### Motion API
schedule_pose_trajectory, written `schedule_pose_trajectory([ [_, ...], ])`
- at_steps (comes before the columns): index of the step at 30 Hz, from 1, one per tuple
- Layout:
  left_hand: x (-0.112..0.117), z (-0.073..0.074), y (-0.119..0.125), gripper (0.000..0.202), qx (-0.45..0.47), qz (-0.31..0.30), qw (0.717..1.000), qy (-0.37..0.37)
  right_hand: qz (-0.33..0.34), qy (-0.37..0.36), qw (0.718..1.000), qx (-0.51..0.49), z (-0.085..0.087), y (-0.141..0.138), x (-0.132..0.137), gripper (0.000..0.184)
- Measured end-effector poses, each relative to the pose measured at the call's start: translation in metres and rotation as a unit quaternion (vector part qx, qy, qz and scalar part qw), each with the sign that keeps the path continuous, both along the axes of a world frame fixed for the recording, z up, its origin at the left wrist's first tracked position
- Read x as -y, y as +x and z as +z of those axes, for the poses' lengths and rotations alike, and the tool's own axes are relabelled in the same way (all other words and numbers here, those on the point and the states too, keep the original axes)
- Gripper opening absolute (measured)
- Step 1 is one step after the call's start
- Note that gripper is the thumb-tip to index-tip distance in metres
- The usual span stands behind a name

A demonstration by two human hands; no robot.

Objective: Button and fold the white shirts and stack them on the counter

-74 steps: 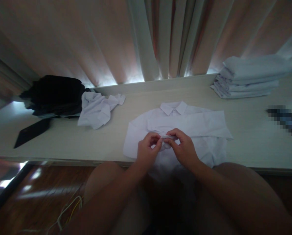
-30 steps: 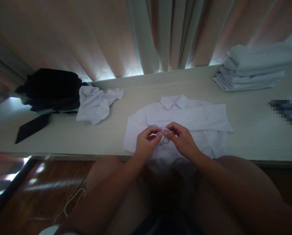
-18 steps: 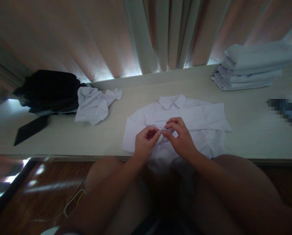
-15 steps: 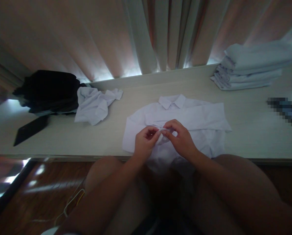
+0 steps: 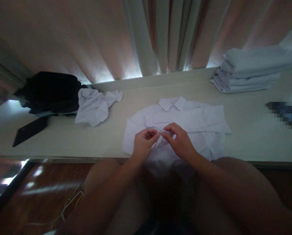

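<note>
- While the white shirt [image 5: 207,117] lies spread on the pale counter [image 5: 251,137], collar [image 5: 172,104] at its far side, both hands work at its near middle; lower part hangs over the counter's front edge, dim there;
- left hand [image 5: 143,143]: thumb and fingertips closed in a pinch on a small fold of the shirt's fabric;
- right hand [image 5: 179,140]: same pinch, just beside the left, gripping the same fold; which part of the shirt this is, cannot tell;
- one sleeve [image 5: 192,119] laid crosswise over the shirt, between collar and hands;
- left of the shirt, apart from it: crumpled white cloth [image 5: 93,107]; farther left, a black fabric pile [image 5: 54,93], with a flat dark item [image 5: 30,131] nearer the front edge;
- right of the shirt, toward the back: folded white stack [image 5: 253,70]; nearer, a pixelated dark item [image 5: 286,114];
- behind the shirt, beyond the counter: pleated curtains [image 5: 99,36]; below and left of it, cables [image 5: 67,207] on a brown floor [image 5: 60,179].
</note>
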State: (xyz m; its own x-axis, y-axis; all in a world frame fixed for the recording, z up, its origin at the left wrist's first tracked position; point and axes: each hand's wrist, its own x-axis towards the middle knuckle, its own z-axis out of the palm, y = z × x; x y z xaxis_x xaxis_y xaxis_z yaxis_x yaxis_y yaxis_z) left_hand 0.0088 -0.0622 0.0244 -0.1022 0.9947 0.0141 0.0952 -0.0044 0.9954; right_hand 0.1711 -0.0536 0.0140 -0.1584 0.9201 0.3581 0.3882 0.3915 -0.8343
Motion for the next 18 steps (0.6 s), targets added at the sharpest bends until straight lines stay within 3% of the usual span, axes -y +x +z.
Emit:
schedule_pose_trajectory([
  [13,-0.0011,-0.0024,-0.0014,0.019,0.038,-0.008,0.999,-0.031,0.002,-0.019,1.0,-0.003,-0.0016,-0.0008,-0.0032,0.009],
  [18,0.0001,-0.0051,-0.0037,0.019,0.016,-0.009,0.999,-0.027,0.001,-0.11,0.994,-0.001,0.0001,0.0027,-0.0059,0.017],
])
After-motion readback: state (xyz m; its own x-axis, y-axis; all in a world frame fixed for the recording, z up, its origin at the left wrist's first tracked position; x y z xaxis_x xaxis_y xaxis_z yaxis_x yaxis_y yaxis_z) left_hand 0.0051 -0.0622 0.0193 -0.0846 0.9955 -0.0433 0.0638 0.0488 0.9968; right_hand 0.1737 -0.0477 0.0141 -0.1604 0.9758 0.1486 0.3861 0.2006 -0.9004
